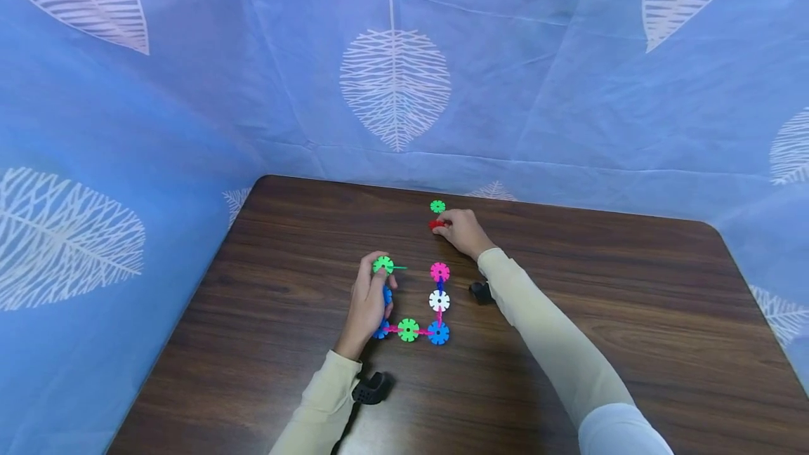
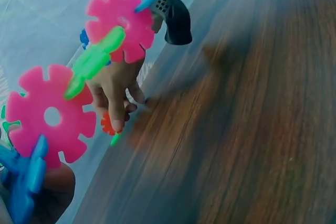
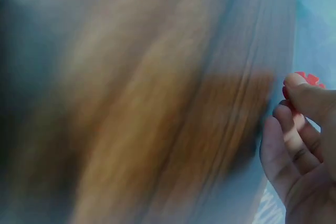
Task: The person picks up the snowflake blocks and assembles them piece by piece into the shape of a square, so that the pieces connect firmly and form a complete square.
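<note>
A chain of notched plastic snowflake discs forms a U shape over the table. My left hand (image 1: 365,302) grips its left side, thumb near a green disc (image 1: 383,265); the fingers partly hide blue discs there. The bottom runs through another green disc (image 1: 408,330) to a blue corner disc (image 1: 438,333). Up the right side stand a white disc (image 1: 439,300) and a pink disc (image 1: 439,272), joined by edge-on pieces. Farther back, my right hand (image 1: 466,232) pinches a red disc (image 3: 311,78) between thumb and finger. Just beyond it lies a loose green disc (image 1: 437,206).
The brown wood-grain table (image 1: 607,286) ends just behind the loose green disc, against a blue cloth (image 1: 505,90) with white leaf prints. A black wrist device sits under each forearm, the left one (image 1: 373,388) close to the tabletop.
</note>
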`<state>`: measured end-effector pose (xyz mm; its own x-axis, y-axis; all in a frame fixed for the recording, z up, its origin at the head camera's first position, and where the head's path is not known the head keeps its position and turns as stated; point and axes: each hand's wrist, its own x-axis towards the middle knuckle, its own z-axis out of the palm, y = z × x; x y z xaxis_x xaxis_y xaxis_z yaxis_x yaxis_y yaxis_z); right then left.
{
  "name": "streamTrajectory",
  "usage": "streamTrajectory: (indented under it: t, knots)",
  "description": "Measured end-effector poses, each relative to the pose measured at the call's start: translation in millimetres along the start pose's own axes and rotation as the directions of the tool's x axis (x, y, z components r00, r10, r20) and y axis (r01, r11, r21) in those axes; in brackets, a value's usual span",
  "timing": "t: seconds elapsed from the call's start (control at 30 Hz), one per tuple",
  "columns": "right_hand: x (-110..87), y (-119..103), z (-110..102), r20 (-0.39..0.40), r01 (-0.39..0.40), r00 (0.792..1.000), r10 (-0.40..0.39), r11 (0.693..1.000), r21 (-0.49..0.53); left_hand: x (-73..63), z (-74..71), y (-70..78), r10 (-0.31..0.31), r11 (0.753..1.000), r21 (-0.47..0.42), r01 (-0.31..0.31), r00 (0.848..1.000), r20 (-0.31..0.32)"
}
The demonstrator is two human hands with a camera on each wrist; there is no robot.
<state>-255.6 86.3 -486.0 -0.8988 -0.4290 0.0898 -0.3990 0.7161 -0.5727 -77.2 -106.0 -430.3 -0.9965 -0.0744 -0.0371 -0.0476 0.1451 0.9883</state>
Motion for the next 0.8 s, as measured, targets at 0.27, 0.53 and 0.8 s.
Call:
streamTrajectory:
  t: [0.27,0.53,0.8]
  knots:
    - [-23.0,-1,-19,-0.042,-0.017,0.999,0.019,0.998,0.053,-0.9,4.2,2.1,-0.006,1.000,-0.009,0.006,1.000,0.006]
    - [-49.8,-18,-48,-0.010,-0.094,0.995,0.099,0.970,0.225,-1.9,6.2,2.1,-0.021,1.000,-0.016,0.021,1.000,0.012]
    - [-77.0,-51,-66,0.100,-0.125,0.991,0.094,0.917,0.378,-2.0,6.9,0.3,0.051,0.999,-0.011,-0.051,0.998,0.027]
